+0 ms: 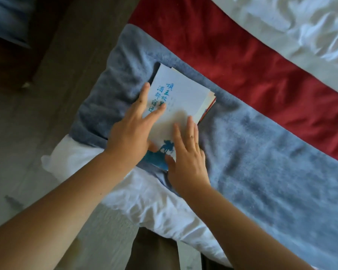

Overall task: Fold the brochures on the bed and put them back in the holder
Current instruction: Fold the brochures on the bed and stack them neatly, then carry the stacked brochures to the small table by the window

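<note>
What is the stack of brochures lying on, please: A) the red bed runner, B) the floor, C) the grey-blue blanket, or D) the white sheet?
C: the stack of brochures sits on the grey-blue blanket, short of the red bed runner.

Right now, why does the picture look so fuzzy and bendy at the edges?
Head view: everything is a bit soft, so small print on the brochure blurs; the wide lens bends the edges of the red runner; the white sheet glares bright, and the floor is dim.

Two hands [130, 133] [187, 160], one brochure stack [183, 90], one grey blanket [261, 152]
</note>
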